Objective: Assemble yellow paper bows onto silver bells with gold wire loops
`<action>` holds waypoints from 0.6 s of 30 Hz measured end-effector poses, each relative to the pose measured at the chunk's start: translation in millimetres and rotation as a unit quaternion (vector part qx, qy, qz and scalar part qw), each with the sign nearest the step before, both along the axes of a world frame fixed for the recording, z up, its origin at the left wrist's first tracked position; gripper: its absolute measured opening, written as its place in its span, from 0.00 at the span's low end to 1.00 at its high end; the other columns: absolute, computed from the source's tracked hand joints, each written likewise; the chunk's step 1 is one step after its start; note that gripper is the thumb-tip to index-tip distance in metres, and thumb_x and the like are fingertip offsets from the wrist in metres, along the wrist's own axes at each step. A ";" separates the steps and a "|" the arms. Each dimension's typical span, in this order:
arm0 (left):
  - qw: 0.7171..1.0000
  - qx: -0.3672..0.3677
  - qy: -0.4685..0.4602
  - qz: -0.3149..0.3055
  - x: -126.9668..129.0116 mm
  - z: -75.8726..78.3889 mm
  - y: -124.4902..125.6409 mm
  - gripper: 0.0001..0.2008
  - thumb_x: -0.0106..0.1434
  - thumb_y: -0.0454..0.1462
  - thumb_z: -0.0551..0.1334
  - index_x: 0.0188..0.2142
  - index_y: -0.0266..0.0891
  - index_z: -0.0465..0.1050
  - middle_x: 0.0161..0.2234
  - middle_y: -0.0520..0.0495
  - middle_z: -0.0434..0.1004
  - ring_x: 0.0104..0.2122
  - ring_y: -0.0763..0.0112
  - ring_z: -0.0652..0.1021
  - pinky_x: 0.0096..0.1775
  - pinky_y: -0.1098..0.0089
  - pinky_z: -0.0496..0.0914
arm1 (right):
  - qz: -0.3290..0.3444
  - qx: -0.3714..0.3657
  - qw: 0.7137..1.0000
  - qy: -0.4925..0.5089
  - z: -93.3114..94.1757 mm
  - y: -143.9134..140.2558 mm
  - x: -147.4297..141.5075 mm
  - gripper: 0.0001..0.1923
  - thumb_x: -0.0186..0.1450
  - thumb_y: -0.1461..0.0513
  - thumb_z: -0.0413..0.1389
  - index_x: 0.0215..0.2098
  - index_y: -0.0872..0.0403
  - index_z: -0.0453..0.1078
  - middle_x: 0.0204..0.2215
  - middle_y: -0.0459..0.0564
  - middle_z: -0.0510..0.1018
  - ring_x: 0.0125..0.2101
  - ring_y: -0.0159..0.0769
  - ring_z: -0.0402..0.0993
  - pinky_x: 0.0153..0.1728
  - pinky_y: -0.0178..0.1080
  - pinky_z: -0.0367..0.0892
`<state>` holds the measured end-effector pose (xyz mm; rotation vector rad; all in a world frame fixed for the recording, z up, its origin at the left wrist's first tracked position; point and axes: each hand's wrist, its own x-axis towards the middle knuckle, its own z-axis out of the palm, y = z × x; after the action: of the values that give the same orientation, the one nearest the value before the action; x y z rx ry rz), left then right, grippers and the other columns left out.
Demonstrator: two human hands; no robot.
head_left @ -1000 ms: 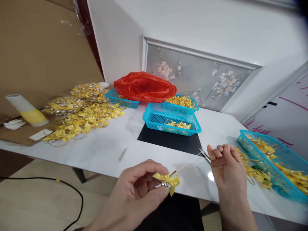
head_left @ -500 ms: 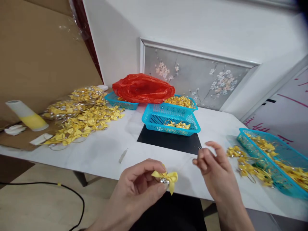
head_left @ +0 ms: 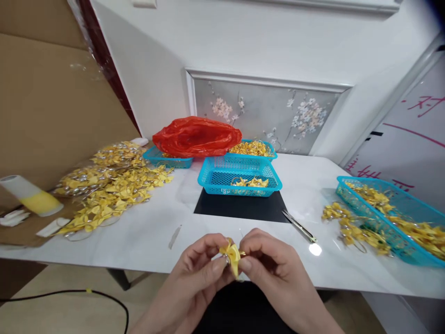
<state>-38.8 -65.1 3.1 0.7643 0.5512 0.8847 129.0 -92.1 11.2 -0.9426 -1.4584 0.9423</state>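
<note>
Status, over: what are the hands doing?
Left hand pinching yellow bow. Right hand at its edge. Snips lying to the right. Nothing seen in the way.

Black clothing [head_left: 229, 311] is worn — left hand [head_left: 195, 277] and right hand [head_left: 274, 270] ungloved.

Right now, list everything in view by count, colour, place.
Held bow: one, yellow, front centre
Baskets: four, blue, two rear, one front, one right
Other bows: many, yellow, left, right, in baskets
Sheet: one, black, under front basket
Snips: one, metallic, right of sheet
Bag: one, red, rear
Tube: one, white-yellow, left
Cardboard: uncounted, brown, left
Floral panel: one, grey, rear
Whiteboard: one, white, right
Cable: one, black, lower left
Table: one, white, centre
Left hand: one, bare, on bow
Right hand: one, bare, on bow
</note>
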 end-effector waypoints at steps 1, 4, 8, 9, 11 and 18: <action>1.000 0.004 0.009 -0.001 0.4 0.0 -0.4 0.06 0.59 0.37 0.70 0.38 0.44 0.81 0.40 0.49 0.81 0.41 0.68 0.79 0.47 0.69 0.74 | -0.003 -0.005 1.000 -0.002 1.3 0.1 0.3 0.06 0.65 0.62 0.57 0.30 0.53 0.72 0.27 0.45 0.72 0.27 0.30 0.68 0.27 0.32 0.63; 0.996 0.061 0.063 0.034 0.0 -0.5 -2.0 0.09 0.63 0.43 0.65 0.40 0.45 0.82 0.52 0.46 0.77 0.52 0.58 0.74 0.52 0.61 0.72 | -0.027 0.000 0.999 -0.045 5.9 0.1 2.5 0.07 0.67 0.62 0.55 0.31 0.53 0.73 0.26 0.44 0.72 0.25 0.29 0.66 0.26 0.31 0.61; 0.952 0.230 0.181 0.093 -2.4 2.3 -1.7 0.12 0.63 0.46 0.64 0.45 0.49 0.80 0.53 0.46 0.75 0.54 0.56 0.74 0.52 0.63 0.73 | -0.032 0.037 0.991 -0.128 12.6 3.5 5.6 0.07 0.68 0.63 0.55 0.33 0.53 0.73 0.24 0.42 0.72 0.22 0.27 0.64 0.23 0.31 0.58; 0.938 0.255 0.213 0.096 -2.4 4.2 -0.9 0.13 0.63 0.44 0.65 0.47 0.50 0.79 0.52 0.47 0.76 0.51 0.58 0.75 0.50 0.65 0.74 | -0.027 0.046 0.988 -0.142 14.2 4.8 6.3 0.07 0.68 0.63 0.55 0.33 0.53 0.73 0.24 0.42 0.72 0.23 0.27 0.64 0.24 0.31 0.58; 0.918 0.279 0.267 0.095 -1.7 8.7 1.1 0.12 0.64 0.41 0.65 0.47 0.51 0.77 0.48 0.50 0.78 0.47 0.63 0.78 0.47 0.70 0.75 | -0.018 0.062 0.984 -0.166 17.3 7.1 8.1 0.07 0.69 0.63 0.54 0.33 0.53 0.72 0.25 0.42 0.73 0.25 0.27 0.67 0.26 0.31 0.60; 0.937 0.241 0.246 0.060 1.8 14.9 1.0 0.10 0.68 0.39 0.61 0.48 0.52 0.71 0.35 0.54 0.81 0.34 0.70 0.80 0.37 0.73 0.78 | -0.051 0.127 0.950 -0.282 23.7 17.9 17.3 0.08 0.70 0.66 0.51 0.35 0.53 0.71 0.29 0.45 0.72 0.28 0.31 0.70 0.30 0.34 0.63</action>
<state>-36.9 -64.1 18.0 1.4338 0.8428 0.9568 146.3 -74.2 34.9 -1.1334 -1.9308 0.4007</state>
